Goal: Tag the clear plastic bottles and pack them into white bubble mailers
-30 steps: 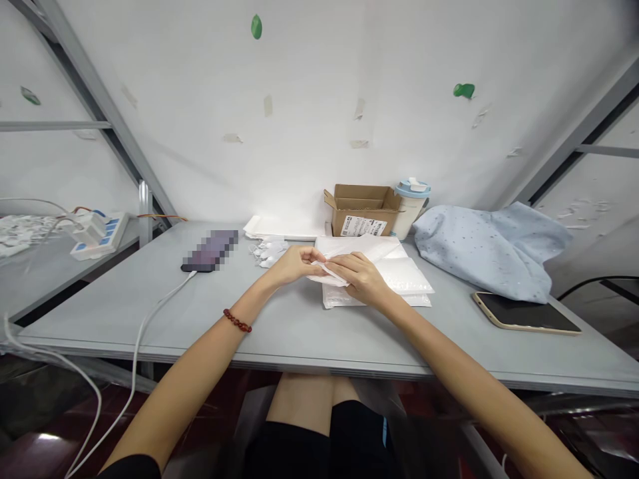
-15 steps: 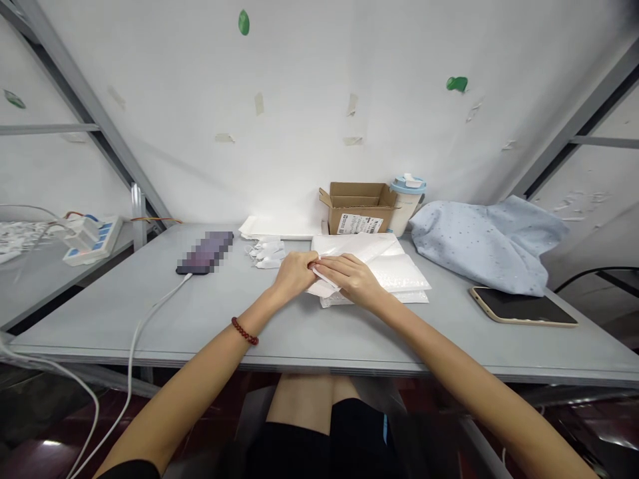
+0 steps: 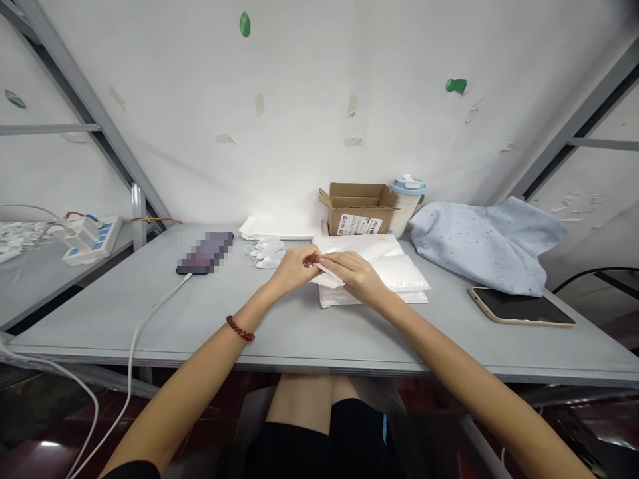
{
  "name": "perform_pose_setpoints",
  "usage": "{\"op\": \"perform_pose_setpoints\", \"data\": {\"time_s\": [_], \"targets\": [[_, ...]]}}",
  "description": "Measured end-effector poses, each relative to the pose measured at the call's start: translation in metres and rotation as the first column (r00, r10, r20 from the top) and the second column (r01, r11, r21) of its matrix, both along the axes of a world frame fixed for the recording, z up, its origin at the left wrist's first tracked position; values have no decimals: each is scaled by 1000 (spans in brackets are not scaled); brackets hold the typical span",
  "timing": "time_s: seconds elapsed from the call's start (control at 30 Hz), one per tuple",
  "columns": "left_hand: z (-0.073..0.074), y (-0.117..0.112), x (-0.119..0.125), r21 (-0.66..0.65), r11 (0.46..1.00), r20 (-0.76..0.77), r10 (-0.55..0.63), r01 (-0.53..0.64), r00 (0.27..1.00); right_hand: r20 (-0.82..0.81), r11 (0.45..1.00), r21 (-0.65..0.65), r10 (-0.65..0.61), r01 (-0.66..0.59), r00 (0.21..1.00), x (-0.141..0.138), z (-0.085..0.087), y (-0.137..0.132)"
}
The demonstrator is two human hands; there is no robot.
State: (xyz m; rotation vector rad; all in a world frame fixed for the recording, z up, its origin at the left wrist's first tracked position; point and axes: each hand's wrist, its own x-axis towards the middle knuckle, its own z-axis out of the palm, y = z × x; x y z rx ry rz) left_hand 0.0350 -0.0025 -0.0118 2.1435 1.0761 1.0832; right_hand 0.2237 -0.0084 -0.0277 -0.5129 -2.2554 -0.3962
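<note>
My left hand (image 3: 298, 268) and my right hand (image 3: 362, 277) meet over a small pile of white padded mailers (image 3: 405, 271). Both are closed at the left end of the top mailer (image 3: 330, 281), whose edge stands raised and bent between them. The left thumb and forefinger pinch that edge. My right fingers lie together over it, hiding part of it. Left of my hands is a little bunch of small white pieces with thin strings (image 3: 267, 253). A red bead bracelet circles my left wrist.
Behind the mailers are an open cardboard box (image 3: 362, 203), a cup with a blue lid (image 3: 407, 206) and flat white sheets (image 3: 279, 228). Blue cloth (image 3: 479, 243) and a phone (image 3: 522, 307) lie right. At left, another phone (image 3: 204, 253) trails a white cable (image 3: 136, 346).
My left hand has turned slightly and its fingers have loosened a little. The held edge has shifted and lifted slightly between my hands.
</note>
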Motion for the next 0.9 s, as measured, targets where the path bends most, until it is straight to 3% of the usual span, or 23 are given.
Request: {"op": "perform_pose_setpoints", "data": {"time_s": [0.17,0.3,0.73,0.9], "targets": [[-3,1,1,32,998,-28,53,-52,998,4,1000,-24,7,-7,1000,-2,0,-2],[1,0,0,5,1000,-32,9,-8,999,-6,997,-61,-39,38,999,-1,3,-2],[-1,-3,4,99,994,-58,47,-41,997,-44,1000,-19,3,-4,999,-4,2,-3],[-3,-3,5,47,998,-60,53,-50,997,-42,1000,-25,-2,1,999,-5,2,-3]]}}
